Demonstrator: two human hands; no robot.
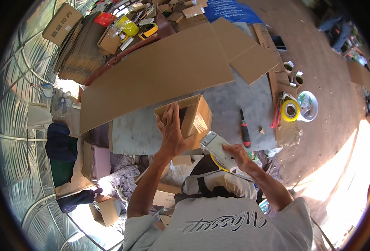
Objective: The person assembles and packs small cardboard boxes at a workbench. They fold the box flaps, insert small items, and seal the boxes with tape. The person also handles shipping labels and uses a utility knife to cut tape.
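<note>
A small cardboard box [200,109] stands near the front edge of the grey work table [225,100]. Shiny clear tape [200,121] covers part of its right side. My left hand [174,131] is spread over the box, fingers on the near top and thumb at its lower right; the palm hides part of it. In my right hand [239,155] is a metal tape dispenser [218,146] with a yellow-rimmed roll, its head close to the box's lower right corner. Whether the two touch I cannot tell. A black and red utility knife [245,131] lies to the right.
A large flat cardboard sheet [160,75] spans the table's far side. At the right edge are a yellow tape roll [290,110], red-handled scissors [276,114] and a white plastic tub [308,106]. Stacked flat cartons [81,59] stand far left. A person's legs [338,31] show far right.
</note>
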